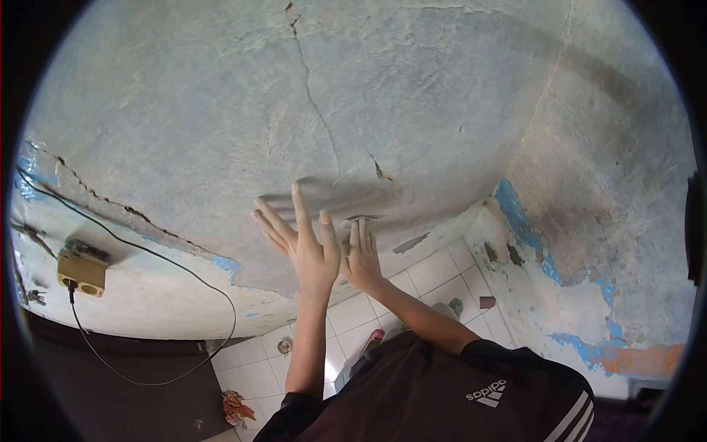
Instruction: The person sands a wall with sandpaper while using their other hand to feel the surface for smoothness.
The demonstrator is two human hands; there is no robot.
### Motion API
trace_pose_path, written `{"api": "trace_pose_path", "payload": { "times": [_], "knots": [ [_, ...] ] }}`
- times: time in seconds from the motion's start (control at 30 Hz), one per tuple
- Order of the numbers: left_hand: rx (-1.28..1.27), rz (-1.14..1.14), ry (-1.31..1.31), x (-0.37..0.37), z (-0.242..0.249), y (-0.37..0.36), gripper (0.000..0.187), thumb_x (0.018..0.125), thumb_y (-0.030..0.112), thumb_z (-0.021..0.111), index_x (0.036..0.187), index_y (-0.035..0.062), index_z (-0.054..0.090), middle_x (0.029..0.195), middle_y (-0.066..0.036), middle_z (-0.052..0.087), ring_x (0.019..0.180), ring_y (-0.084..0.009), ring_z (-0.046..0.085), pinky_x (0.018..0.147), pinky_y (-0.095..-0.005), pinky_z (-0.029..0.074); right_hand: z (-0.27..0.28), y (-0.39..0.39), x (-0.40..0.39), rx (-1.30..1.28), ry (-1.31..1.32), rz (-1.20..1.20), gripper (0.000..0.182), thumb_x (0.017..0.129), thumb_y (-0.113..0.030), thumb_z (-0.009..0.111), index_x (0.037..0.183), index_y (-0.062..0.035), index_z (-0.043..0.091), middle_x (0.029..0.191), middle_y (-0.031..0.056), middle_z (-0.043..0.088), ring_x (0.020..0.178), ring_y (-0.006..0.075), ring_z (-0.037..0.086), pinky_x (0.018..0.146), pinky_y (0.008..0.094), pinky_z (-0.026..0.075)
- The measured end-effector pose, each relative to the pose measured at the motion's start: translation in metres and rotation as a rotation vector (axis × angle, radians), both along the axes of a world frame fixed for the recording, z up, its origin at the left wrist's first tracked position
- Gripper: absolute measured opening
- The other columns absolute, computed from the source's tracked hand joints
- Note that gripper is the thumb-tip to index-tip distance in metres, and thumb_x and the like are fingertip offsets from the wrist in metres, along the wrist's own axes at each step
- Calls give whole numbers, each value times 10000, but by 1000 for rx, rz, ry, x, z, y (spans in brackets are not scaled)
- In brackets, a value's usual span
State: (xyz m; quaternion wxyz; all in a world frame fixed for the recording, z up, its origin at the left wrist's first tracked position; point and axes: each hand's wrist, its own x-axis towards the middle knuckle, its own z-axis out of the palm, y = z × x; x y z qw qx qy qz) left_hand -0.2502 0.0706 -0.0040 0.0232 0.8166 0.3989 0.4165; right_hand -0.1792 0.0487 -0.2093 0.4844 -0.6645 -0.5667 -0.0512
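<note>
My left hand (305,239) is raised at the wall (243,110), its fingers spread and fingertips pale with dust. Right beside it, my right hand (361,254) lies against the grey plaster with its fingers straight and close together. A thin grey sheet (363,218) shows its curled edge at the right fingertips; most of it is hidden under that hand. Just above the right hand there is a small chipped hole (381,172) in the plaster. A long crack (305,74) runs down the wall above both hands.
At the left, a yellowish power socket (81,274) has a plug in it, and a black cable (234,309) loops out. A dark brown surface (125,376) lies below. Blue paint peels near the wall corner (519,214). White floor tiles (434,272) hold a reddish block (487,303).
</note>
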Motion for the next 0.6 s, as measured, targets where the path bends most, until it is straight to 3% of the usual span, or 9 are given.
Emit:
{"api": "trace_pose_path", "payload": {
  "times": [0.07, 0.1, 0.2, 0.23, 0.27, 0.33, 0.37, 0.5, 0.6],
  "knots": [
    [27, -67, 66, 7, 2, -2, 596, 1076, 437, 434, 1603, 173, 341, 1672, -289, -42, 1520, -537, -71, 1188, -667, 40, -4, -2, 5, -181, 3, -84, 814, 997, -338, 470, 1563, 123, 110, 1584, 418, 124, 1491, 575, 110, 1194, 638, 144],
    [24, -82, 80, 12, 2, -2, 590, 1069, 427, 460, 1595, 180, 361, 1675, -283, -24, 1517, -545, -72, 1180, -682, 41, 0, -1, 5, -119, 142, -102, 798, 1036, -382, 386, 1570, 121, 70, 1599, 411, 82, 1511, 549, 60, 1198, 634, 109],
    [33, -114, 117, 24, 6, -6, 584, 1062, 430, 474, 1588, 194, 381, 1677, -282, -10, 1518, -545, -76, 1167, -704, 44, 8, 2, 3, -83, 398, -154, 800, 1064, -436, 321, 1580, 106, 37, 1613, 398, 53, 1526, 520, 48, 1203, 625, 111],
    [43, -129, 110, 27, 6, -6, 577, 1057, 433, 483, 1580, 205, 400, 1679, -278, -1, 1512, -557, -80, 1154, -723, 43, 8, 9, 7, -133, 406, -224, 838, 1070, -504, 289, 1588, 89, 4, 1651, 339, 31, 1549, 463, 25, 1216, 603, 85],
    [45, -130, 113, 30, 6, -4, 577, 1057, 433, 483, 1580, 205, 400, 1679, -278, -1, 1512, -557, -80, 1154, -723, 43, 8, 13, 13, -130, 409, -225, 838, 1070, -504, 289, 1588, 89, 4, 1651, 339, 31, 1549, 463, 25, 1216, 603, 85],
    [99, -168, 103, 35, 6, -2, 572, 1052, 425, 493, 1576, 212, 408, 1680, -277, 5, 1506, -567, -94, 1148, -732, 26, 29, 13, 30, 118, 843, -297, 867, 1067, -552, 272, 1595, 72, -16, 1683, 270, 16, 1565, 407, -5, 1226, 583, 55],
    [100, -175, 109, 39, 8, 0, 572, 1052, 425, 493, 1576, 212, 408, 1680, -277, 5, 1506, -567, -94, 1148, -732, 26, 37, 12, 37, 164, 949, -300, 809, 1086, -504, 275, 1603, 56, 3, 1699, 225, -6, 1571, 382, -28, 1242, 531, 36],
    [192, -176, 195, 60, 14, 4, 576, 1014, 385, 553, 1559, 239, 442, 1672, -299, 41, 1496, -593, -89, 1101, -787, 18, 27, 12, 48, 244, 985, -279, 729, 1107, -423, 268, 1605, 56, 35, 1698, 230, -10, 1571, 379, -40, 1255, 484, 29],
    [230, -177, 240, 72, 18, 3, 593, 1000, 390, 577, 1560, 252, 439, 1675, -292, 45, 1496, -588, -107, 1096, -792, -1, 41, 10, 45, 327, 857, -214, 673, 1117, -359, 262, 1600, 67, 64, 1698, 230, 1, 1573, 369, -28, 1263, 442, 24]
  ]
}}
